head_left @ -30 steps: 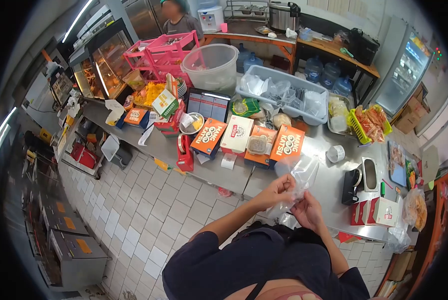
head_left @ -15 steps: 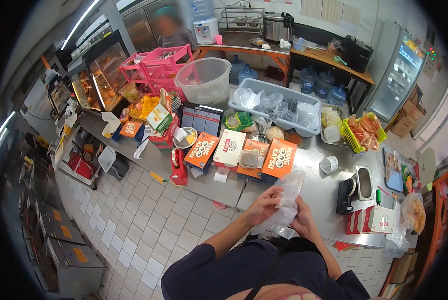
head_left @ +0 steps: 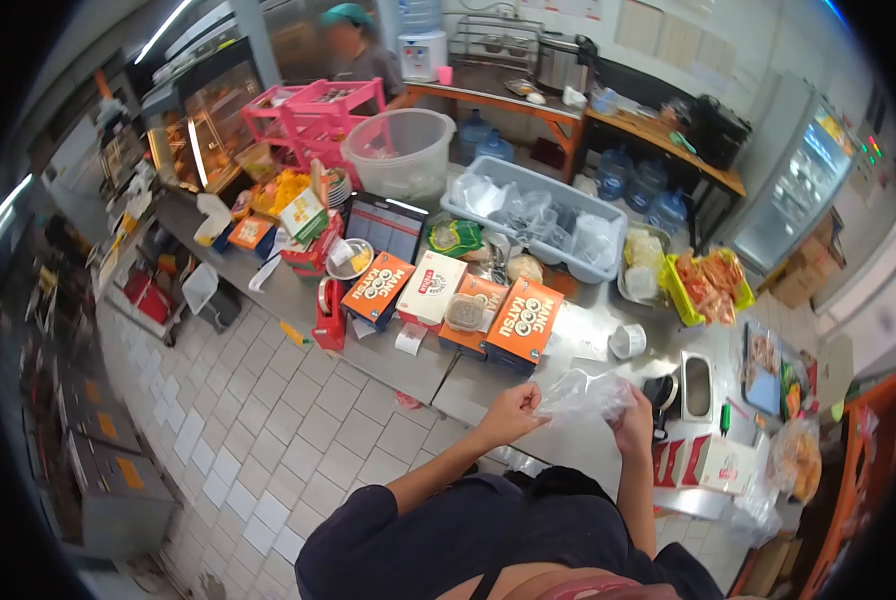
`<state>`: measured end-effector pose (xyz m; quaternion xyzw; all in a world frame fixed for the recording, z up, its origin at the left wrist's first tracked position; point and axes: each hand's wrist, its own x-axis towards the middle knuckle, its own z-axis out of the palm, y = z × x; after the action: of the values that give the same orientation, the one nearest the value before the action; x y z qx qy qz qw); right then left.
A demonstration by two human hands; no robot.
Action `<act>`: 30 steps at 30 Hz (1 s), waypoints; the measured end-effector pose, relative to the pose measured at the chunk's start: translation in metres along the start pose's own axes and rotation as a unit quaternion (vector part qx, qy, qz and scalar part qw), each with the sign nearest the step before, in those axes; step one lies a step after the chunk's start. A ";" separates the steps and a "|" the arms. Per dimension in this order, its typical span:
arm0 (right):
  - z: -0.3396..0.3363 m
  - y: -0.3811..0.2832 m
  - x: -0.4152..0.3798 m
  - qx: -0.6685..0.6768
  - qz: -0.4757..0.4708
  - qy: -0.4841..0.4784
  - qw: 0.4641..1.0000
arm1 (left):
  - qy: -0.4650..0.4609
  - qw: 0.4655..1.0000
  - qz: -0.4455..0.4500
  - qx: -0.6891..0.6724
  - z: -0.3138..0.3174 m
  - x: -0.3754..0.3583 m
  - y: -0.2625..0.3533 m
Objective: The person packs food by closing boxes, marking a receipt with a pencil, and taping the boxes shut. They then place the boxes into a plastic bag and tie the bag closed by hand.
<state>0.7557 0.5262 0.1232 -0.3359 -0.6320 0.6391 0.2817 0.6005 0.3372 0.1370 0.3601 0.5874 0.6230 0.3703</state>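
A clear plastic bag [head_left: 580, 396] is stretched between my two hands over the front edge of the steel counter. My left hand [head_left: 513, 414] pinches its left side, and my right hand [head_left: 632, 420] grips its right side. Just beyond the bag stand orange-topped food boxes; the closest is an orange box [head_left: 525, 318]. A small lidded plastic tub [head_left: 465, 312] sits on the box beside it. To the right of these lies a white cup-like roll [head_left: 627, 341] on the counter. A black dispenser [head_left: 660, 396] is partly hidden behind my right hand.
A blue-grey bin [head_left: 538, 218] of plastic packaging stands at the back of the counter [head_left: 598, 290]. Left of it are a tablet [head_left: 383, 229], a red tape dispenser [head_left: 329, 315] and a large clear tub [head_left: 398, 160]. Red-and-white boxes [head_left: 705, 463] lie at right. Another person [head_left: 363, 60] stands far behind.
My hands have moved apart, spreading the bag that was bunched between them. The view has turned slightly, shifting the counter items leftward.
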 end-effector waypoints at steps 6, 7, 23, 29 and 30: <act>0.029 -0.036 0.003 0.431 0.308 0.040 0.847 | 0.286 0.920 0.050 0.264 -0.014 0.013 -0.020; 0.030 -0.021 0.000 0.415 0.329 0.010 0.848 | 0.350 0.880 0.057 0.316 -0.029 0.015 -0.036; -0.007 -0.138 -0.003 -0.240 -0.383 -0.212 0.867 | 0.299 0.705 0.400 0.503 -0.008 0.030 0.121; -0.045 -0.211 -0.005 -0.483 -0.415 0.056 0.769 | 0.076 0.861 0.096 0.493 0.047 0.084 0.114; -0.041 -0.211 -0.027 -0.488 -0.418 0.063 0.764 | 0.074 0.862 0.105 0.490 0.053 0.087 0.107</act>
<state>0.7909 0.5395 0.3366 -0.1704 -0.9171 0.0415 0.3581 0.6027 0.4351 0.2476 0.5074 0.8015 0.3147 0.0338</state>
